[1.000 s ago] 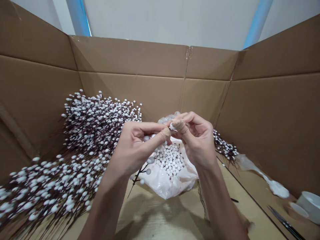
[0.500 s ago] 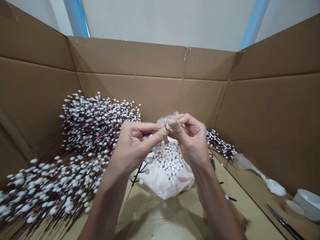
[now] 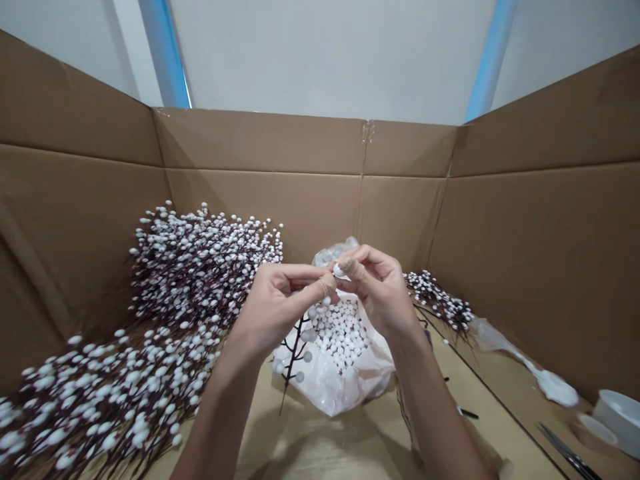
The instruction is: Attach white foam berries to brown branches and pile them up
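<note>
A dark twig [image 3: 296, 353] with white and greyish berries hangs below my left hand [image 3: 287, 297], its upper end pinched between taped thumb and fingers. My right hand [image 3: 383, 287], its thumb also wrapped in tan tape, pinches a small white ball [image 3: 339, 271] close to the left fingertips. Both hands are closed and nearly touch. Beneath them lies an open plastic bag [image 3: 330, 393] filled with loose white balls [image 3: 343, 333]. The exact contact at the twig's tip is hidden by the fingers.
Piles of white-berried stems [image 3: 195, 267] lie at the left, with a smaller bunch [image 3: 440, 300] at the right. Scissors [image 3: 567, 453], a tape roll [image 3: 595, 430], a white cup [image 3: 620, 417] and a white-filled plastic bag [image 3: 555, 387] lie far right. Cardboard walls [image 3: 265, 200] surround the table.
The view has tilted up slightly. The hands remain close together, and the hanging twig has swung to a more upright angle, further over the bag.
</note>
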`<state>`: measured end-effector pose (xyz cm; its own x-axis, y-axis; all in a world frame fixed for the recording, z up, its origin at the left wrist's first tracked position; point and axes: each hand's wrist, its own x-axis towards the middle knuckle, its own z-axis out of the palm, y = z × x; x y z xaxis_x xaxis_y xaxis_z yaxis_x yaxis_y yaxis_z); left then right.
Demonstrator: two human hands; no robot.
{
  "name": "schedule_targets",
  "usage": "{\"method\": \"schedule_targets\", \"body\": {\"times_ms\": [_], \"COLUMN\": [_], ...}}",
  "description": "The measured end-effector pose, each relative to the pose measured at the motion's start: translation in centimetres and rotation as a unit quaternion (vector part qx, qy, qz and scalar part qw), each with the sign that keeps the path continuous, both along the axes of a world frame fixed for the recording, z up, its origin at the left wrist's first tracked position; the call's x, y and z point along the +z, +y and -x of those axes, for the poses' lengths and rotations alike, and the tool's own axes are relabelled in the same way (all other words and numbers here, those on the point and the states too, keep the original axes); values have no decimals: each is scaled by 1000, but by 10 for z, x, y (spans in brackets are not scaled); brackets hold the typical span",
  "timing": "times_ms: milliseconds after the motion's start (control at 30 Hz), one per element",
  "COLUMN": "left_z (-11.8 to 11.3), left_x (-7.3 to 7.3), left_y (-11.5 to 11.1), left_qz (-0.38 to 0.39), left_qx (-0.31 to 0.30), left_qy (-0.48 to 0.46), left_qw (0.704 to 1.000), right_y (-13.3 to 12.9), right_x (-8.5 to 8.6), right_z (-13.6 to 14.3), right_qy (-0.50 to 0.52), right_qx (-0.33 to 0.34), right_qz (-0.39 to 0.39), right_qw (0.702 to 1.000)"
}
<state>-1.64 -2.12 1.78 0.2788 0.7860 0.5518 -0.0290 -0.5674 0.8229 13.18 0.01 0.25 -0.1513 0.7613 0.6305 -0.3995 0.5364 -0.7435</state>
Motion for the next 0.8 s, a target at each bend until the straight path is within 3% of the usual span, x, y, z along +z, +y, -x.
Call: {"method": "schedule_targets", "body": {"times_ms": [133,333,467,533,667,733,800], "left_z": [2,7,10,11,16,18,21], "left_x": [0,0,-1,-1,-1,0,2], "left_y": [3,7,13,16,22,23,25], "left_qz": [18,11,10,9,20,32,43], "left_qx": [-13,19,28,42,70,73,74], "left_qy": [10,28,-11,-37,-107,-155,-196], "left_qw": [1000,999,999,998,992,985,977], "right_y": [0,1,-2,-5,-7,-5,-2], "right_x": [2,4,6,7,-5,-22,-45], "right_z": [-3,-12,-27,-32,-20,-3,15], "right_qy": [-3,-29,-133,-271,-555,-618,-629], "right_qx": [20,32,57,46,17,27,37], "right_qz": [17,5,7,2,-7,-9,-17], "right_qw": [1000,999,989,961,832,786,776]}}
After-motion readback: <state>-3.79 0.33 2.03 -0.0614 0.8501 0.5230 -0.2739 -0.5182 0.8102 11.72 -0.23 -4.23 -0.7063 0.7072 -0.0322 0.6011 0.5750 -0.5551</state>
